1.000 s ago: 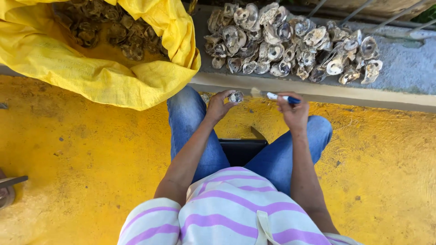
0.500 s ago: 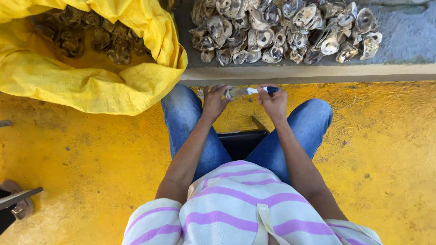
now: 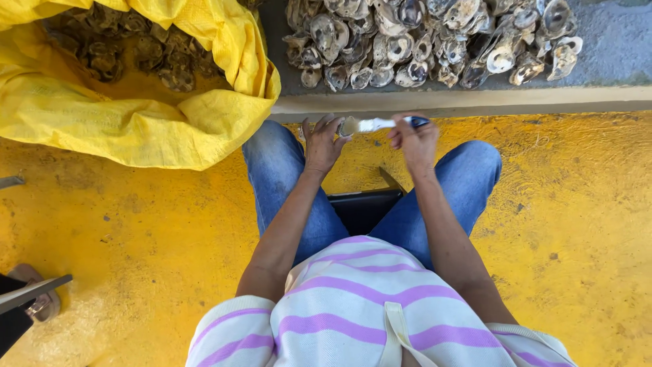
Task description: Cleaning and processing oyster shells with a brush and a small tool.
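Steel-bladed knife with blue handle [image 3: 384, 124] gripped in right hand [image 3: 414, 139], long axis level, tip pointing toward left hand [image 3: 322, 141] cupping small grey oyster shell [image 3: 348, 126] just beside.

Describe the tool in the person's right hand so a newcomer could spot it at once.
Start at the grey ledge heaped with empty shells, then drop to its front edge above the person's knees. There the right hand holds a short knife level, its pale blade reaching the left hand. Its dark blue handle and straight shape set it apart from the rough shells.
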